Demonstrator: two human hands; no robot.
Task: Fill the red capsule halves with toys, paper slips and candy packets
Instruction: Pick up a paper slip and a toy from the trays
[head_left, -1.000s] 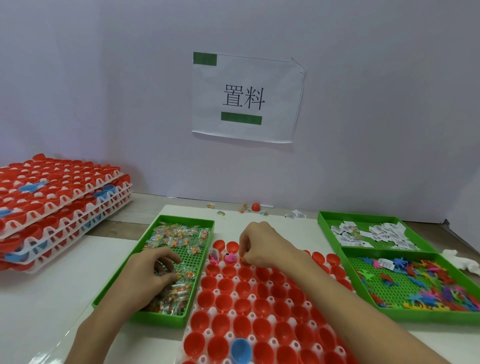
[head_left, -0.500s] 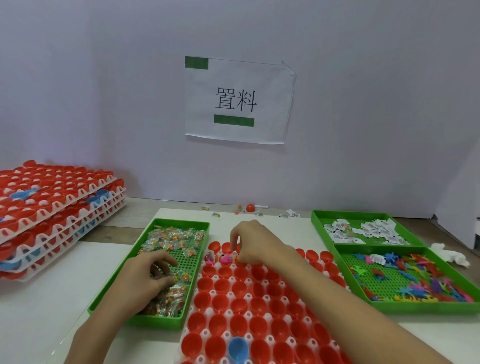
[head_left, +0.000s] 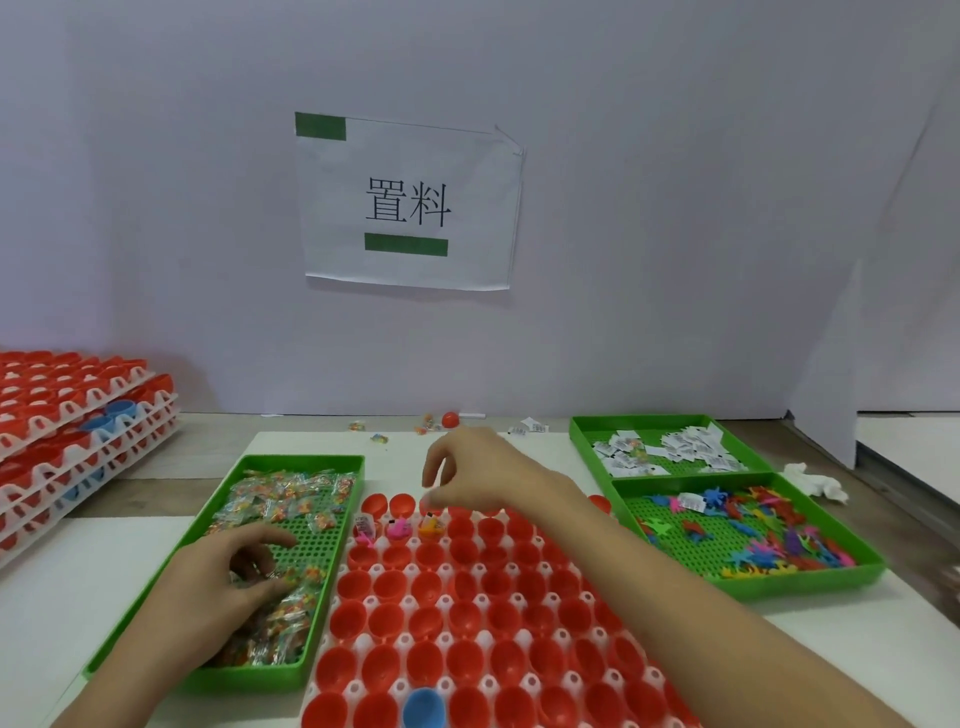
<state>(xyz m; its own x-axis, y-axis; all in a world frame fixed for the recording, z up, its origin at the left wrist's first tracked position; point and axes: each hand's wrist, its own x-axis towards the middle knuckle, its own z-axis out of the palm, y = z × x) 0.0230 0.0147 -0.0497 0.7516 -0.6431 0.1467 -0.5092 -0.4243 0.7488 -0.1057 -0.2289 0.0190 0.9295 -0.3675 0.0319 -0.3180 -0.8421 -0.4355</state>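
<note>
nearest, a white rack (head_left: 445, 601) of red capsule halves (head_left: 387, 584) sits on the white table (head_left: 52, 597), with one blue half (head_left: 423, 706) in its front row. to its left, the left hand (head_left: 223, 577) is down in a green candy tray (head_left: 249, 680), its fingers curled and thumb closed on one of the candy packets (head_left: 291, 488). toward the rack's far end are three filled halves (head_left: 397, 529) with small pink and orange pieces in them. the right hand (head_left: 478, 478) hovers just above that end, fingers loosely bent and apart, nothing seen between them. right of the rack, a green toy tray (head_left: 810, 579) holds coloured toys (head_left: 758, 556). touching its far side, a green slip tray (head_left: 579, 431) holds paper slips (head_left: 691, 447), with a crumpled tissue (head_left: 815, 480) near it. stacked racks (head_left: 78, 410) stand at far left. beyond the white top, a wood-toned strip (head_left: 208, 426) carries stray packets (head_left: 357, 426) and a red ball (head_left: 450, 419), below a pale wall (head_left: 675, 208) with a taped paper sign (head_left: 410, 208).
</note>
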